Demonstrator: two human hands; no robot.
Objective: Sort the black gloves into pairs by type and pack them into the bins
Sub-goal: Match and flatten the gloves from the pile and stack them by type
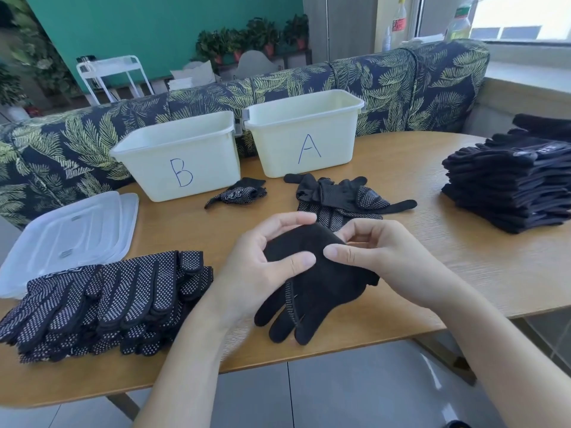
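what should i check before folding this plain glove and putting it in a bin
1. Grip: left hand and right hand both hold the plain glove: ok.
2. Matching partner inside the hold: cannot tell, one layer or two.
3. Bin A and bin B open, lids set aside: ok.
4. Which bin takes plain gloves: cannot tell, bin contents are hidden.
5. Loose gloves and a rolled dotted pair lie in front of the bins: not ok, path is cluttered.

Plain black glove (315,282) held above table edge, fingers hanging toward viewer.
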